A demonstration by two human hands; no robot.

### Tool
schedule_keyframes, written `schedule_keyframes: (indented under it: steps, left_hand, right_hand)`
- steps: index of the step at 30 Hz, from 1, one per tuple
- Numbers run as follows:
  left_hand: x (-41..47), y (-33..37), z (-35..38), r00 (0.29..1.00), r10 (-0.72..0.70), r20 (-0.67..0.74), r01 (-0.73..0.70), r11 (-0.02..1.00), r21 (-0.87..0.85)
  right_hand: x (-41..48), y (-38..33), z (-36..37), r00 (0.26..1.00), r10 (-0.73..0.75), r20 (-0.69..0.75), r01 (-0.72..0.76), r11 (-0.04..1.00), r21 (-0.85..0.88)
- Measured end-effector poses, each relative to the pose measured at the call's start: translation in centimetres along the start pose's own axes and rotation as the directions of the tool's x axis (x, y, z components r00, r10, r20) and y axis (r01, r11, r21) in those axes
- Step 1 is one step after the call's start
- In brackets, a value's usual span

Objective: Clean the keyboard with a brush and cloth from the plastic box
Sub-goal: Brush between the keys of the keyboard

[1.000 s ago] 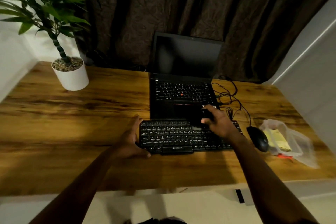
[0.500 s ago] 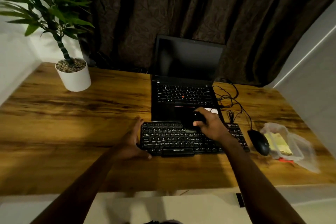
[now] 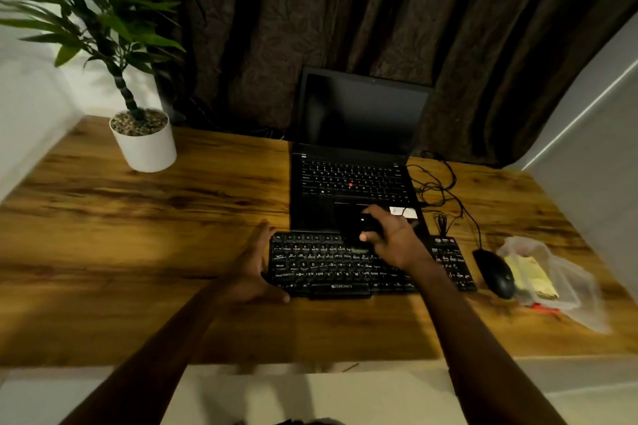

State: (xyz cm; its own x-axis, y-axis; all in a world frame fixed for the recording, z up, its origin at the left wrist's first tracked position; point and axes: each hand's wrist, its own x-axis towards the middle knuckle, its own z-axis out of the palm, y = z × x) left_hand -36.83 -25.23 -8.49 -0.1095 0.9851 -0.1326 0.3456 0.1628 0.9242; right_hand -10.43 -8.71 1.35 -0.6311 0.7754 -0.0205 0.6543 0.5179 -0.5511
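**Brush on the keys, left hand at the keyboard's edge**

While the right hand [image 3: 393, 238] hovered over the upper middle rows of the keyboard [image 3: 317, 266], its fingers were closed around a dark brush [image 3: 360, 229], whose lower end met the keys in a blur. The keyboard lay near the front edge of the desk [image 3: 138, 252], touching the front of an open laptop [image 3: 348, 179] with a dark screen. At the keyboard's left end the left hand [image 3: 253, 266] lay open against the side, fingers stretched along the edge and the thumb curled round the front left corner; it gripped nothing but seemed to brace the board.

Just beside the keyboard's right end sat a black mouse [image 3: 493, 272], its cable [image 3: 445, 190] looping back toward the laptop. Further right, near the desk's right edge, stood the clear plastic box [image 3: 566, 283] with a yellow cloth [image 3: 533, 274] inside and something small and red at its front, too blurred to identify. A potted plant [image 3: 143, 138] in a white pot stood at the back left corner, and a dark curtain [image 3: 345, 10] hung behind the desk.
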Motion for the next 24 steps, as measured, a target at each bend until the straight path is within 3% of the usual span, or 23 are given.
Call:
schedule_keyframes:
  steps: [4, 9, 20, 24]
  left_hand:
    - [0.1, 0.0, 0.2, 1.000, -0.005, -0.003, 0.005, 1.000, 0.006]
    - [-0.2, 0.3, 0.1, 1.000, 0.011, -0.026, -0.011, 0.999, 0.030]
    - [-0.3, 0.8, 0.0, 1.000, -0.005, -0.008, 0.005, 1.000, 0.014]
    - [-0.4, 0.8, -0.1, 1.000, -0.001, -0.012, 0.002, 1.000, 0.017]
  right_hand:
    - [-0.5, 0.5, -1.2, 1.000, 0.028, -0.003, -0.028, 0.999, 0.035]
    - [-1.5, 2.1, -2.8, 0.997, 0.067, -0.033, -0.068, 0.997, -0.048]
    - [0.3, -1.9, 0.4, 0.999, -0.047, 0.022, 0.048, 0.998, -0.032]
    - [-0.4, -0.2, -1.5, 1.000, 0.009, 0.022, -0.006, 0.989, -0.146]
